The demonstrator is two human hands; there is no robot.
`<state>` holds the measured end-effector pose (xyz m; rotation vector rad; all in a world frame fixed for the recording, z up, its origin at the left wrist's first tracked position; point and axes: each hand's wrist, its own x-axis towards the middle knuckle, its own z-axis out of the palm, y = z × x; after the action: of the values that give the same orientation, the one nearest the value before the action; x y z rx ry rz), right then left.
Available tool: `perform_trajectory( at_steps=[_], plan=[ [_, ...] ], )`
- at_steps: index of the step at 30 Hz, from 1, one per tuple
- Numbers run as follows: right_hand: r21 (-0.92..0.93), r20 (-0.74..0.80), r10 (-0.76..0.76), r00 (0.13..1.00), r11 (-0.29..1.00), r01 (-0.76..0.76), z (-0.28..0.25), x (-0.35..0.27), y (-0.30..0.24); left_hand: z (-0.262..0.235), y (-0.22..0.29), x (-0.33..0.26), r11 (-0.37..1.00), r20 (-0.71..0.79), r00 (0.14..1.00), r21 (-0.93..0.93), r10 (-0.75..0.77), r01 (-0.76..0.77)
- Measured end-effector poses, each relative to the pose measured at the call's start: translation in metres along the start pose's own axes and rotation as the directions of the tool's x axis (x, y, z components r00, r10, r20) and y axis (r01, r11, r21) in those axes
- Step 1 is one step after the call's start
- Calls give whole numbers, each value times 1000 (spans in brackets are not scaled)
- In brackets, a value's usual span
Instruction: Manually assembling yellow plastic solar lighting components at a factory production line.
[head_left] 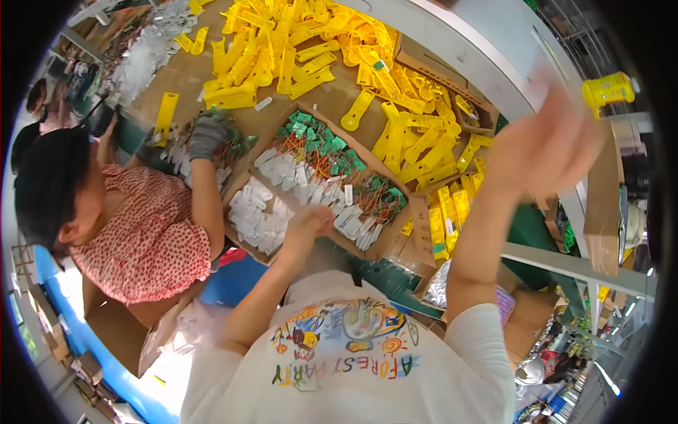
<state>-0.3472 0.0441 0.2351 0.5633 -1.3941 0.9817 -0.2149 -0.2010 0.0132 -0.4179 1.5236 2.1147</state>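
My left hand (309,222): fingers curled shut over the white tags (258,215) in the cardboard tray (321,116), grip contents indiscernible. My right hand (547,145): raised, blurred, fingers spread open, holding nothing (a co-worker's gloved hand (207,134) works beside the tray). Yellow plastic pieces (311,49) crowd the table (187,71) beyond; green-tagged wires (318,145) fill the tray's far half.

head cam | worn high, faces steeply down | close over cardboard tray (279,265) | fisheye-bent edges
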Motion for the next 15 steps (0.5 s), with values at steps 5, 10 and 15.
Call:
perform_trajectory(
  at_steps=[5,10,15],
  plan=[
    [-495,656,466,593,860,-128,-33,-205,131,-31,-65,6,880,60,966,401,253,-255],
    [-929,156,982,106,109,354,-108,-231,385,-25,-33,12,896,59,985,410,160,-170],
    [-855,513,837,189,518,24,-67,-282,295,-7,8,71,692,46,896,618,441,-372]
  ],
)
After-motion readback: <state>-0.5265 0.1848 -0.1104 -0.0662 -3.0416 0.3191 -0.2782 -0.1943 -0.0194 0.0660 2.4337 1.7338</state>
